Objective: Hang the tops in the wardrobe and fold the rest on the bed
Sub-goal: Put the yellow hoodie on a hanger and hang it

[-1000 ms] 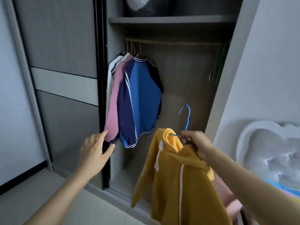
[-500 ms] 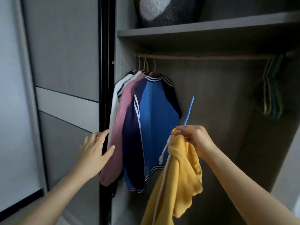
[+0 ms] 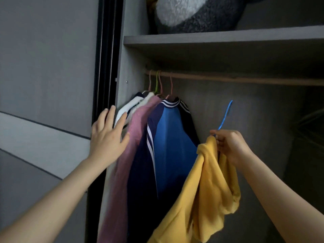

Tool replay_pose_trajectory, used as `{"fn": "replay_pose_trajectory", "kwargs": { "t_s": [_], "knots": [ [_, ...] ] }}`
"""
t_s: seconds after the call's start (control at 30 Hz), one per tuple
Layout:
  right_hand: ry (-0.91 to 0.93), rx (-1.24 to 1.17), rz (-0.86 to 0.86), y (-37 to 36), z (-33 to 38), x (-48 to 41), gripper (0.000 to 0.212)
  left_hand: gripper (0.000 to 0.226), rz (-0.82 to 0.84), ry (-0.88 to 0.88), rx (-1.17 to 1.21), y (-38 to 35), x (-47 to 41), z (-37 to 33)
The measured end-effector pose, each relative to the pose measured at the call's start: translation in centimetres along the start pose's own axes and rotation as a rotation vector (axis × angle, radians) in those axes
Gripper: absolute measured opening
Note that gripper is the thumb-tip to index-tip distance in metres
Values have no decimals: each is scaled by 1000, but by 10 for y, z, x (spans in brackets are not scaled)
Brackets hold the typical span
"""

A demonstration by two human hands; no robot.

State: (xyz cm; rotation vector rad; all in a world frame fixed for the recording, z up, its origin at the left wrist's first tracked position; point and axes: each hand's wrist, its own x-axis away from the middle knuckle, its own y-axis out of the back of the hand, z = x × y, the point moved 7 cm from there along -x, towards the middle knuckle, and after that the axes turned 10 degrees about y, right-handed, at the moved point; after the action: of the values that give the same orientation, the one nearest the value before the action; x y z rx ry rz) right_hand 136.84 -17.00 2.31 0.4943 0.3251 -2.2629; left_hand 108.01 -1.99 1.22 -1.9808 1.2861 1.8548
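My right hand (image 3: 229,146) grips the neck of a blue hanger (image 3: 226,114) that carries a yellow hoodie (image 3: 201,193). The hoodie hangs below my wrist, right of the clothes on the wooden rail (image 3: 228,78). The hanger's hook points up, well below the rail. My left hand (image 3: 107,137) is spread with straight fingers against the pink top (image 3: 122,172) and the white top (image 3: 126,109). A blue and navy jacket (image 3: 168,146) hangs right of them.
The open wardrobe has a grey shelf (image 3: 219,38) above the rail with a grey and white plush thing (image 3: 192,13) on it. A sliding door (image 3: 47,102) with a black frame stands to the left. Spare hangers (image 3: 310,120) hang dimly at the far right.
I have moved closer to the wardrobe and the view tilts up. My right hand has lifted the hanger and hoodie higher. My left hand has risen onto the hanging tops.
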Motion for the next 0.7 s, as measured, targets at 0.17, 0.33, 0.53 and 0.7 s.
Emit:
{"fn": "replay_pose_trajectory", "kwargs": {
  "t_s": [0.17,0.33,0.53,0.7],
  "knots": [
    [32,69,-129,-16,9,-54,17,53,-151,-95,-65,-45,-68,25],
    [84,186,-122,-35,25,-87,15,56,-229,-90,-106,-88,-93,48],
    [226,464,-127,-57,52,-147,28,50,-329,-116,-168,-108,-92,48],
    [327,570,-88,-93,65,-195,27,47,-345,-109,-182,-109,-93,48]
  ]
}}
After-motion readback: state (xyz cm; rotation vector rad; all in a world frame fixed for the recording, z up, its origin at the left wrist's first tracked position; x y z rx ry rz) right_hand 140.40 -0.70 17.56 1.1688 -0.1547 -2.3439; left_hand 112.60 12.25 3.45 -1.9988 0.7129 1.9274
